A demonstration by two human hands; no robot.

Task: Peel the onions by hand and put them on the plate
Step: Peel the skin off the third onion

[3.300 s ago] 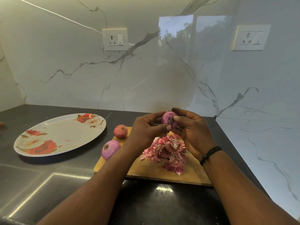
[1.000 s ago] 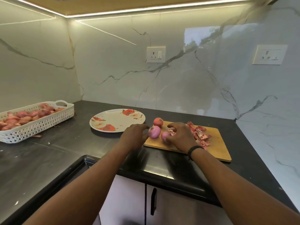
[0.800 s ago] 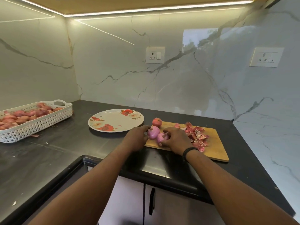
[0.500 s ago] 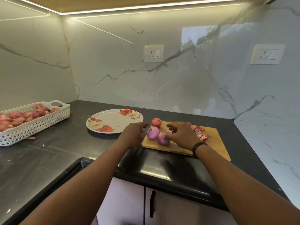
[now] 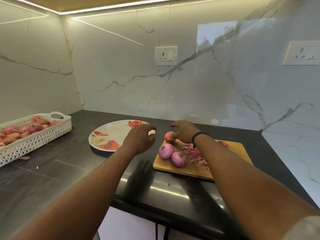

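Observation:
Two peeled purple onions lie side by side at the left end of the wooden cutting board. Behind them sits an unpeeled reddish onion; the fingers of my right hand touch its top and right side. My left hand hovers with loose fingers over the right edge of the flowered plate, holding nothing. A pile of red onion skins lies on the board, partly hidden by my right forearm.
A white perforated basket with several unpeeled onions stands at the far left of the black counter. The counter's front edge runs below the board. Marble walls close the back and right side.
My right hand set the peeled onion down beside the other peeled one, then moved back to the unpeeled onion. My left hand lifted from the board's edge toward the plate.

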